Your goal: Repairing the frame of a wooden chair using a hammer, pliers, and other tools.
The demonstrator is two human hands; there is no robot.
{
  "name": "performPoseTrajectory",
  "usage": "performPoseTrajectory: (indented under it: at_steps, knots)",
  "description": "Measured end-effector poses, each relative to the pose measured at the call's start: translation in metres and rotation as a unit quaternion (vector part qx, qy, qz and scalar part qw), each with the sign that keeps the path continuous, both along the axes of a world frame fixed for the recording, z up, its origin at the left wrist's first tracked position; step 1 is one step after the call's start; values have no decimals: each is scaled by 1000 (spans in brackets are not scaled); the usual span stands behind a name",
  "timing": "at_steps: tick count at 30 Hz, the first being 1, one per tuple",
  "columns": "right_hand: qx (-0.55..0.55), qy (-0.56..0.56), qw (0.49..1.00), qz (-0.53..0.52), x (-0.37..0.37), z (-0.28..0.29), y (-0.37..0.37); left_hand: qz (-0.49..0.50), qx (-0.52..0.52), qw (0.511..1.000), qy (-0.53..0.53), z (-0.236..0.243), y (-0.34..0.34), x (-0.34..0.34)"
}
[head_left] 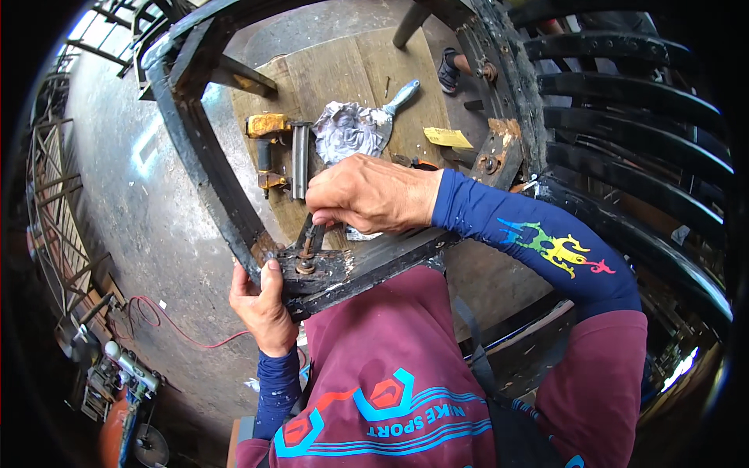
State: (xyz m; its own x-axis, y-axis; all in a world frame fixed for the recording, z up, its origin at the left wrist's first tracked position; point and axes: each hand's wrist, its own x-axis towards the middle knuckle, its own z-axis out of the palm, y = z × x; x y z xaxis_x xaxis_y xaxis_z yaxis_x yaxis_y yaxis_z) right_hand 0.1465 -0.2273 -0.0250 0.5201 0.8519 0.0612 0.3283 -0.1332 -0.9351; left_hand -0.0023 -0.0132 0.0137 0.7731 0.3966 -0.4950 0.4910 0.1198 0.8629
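Observation:
A dark painted wooden chair frame (209,168) lies across in front of me, its paint worn at the corners. My left hand (265,304) grips the near left corner, thumb on top and fingers round the outer side. From the corner block rises a rusty bolt (307,248), with a nut and washer (305,266) at its base. Over it my right hand (367,195) is closed, thumb and forefinger pinching the bolt's upper end. The curled fingers partly hide what they hold.
Beneath the frame, a wooden board (335,66) bears a yellow-and-black nail gun (267,152), crumpled paint-smeared plastic (351,132), a paintbrush (402,97) and yellow paper (448,138). Dark curved slats (624,86) stand at right. Another person's shoe (448,72) shows beyond. A red hose (179,327) crosses the floor.

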Motion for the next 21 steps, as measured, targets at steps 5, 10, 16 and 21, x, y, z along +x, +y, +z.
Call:
performPoseTrajectory:
  at_steps: [5, 10, 16, 21]
  knots:
    - [81, -24, 996, 5, 9, -8, 3, -20, 3, 1000, 2, 1, 3, 0]
    - [33, 143, 989, 11, 12, -23, 8, -17, 1, 1000, 2, 0, 1, 0]
    - [-19, 113, 993, -5, 3, -16, 11, -11, -9, 1000, 6, 2, 2, 1]
    - [-319, 321, 891, 40, 33, 13, 36, -22, 5, 1000, 10, 0, 0, 0]
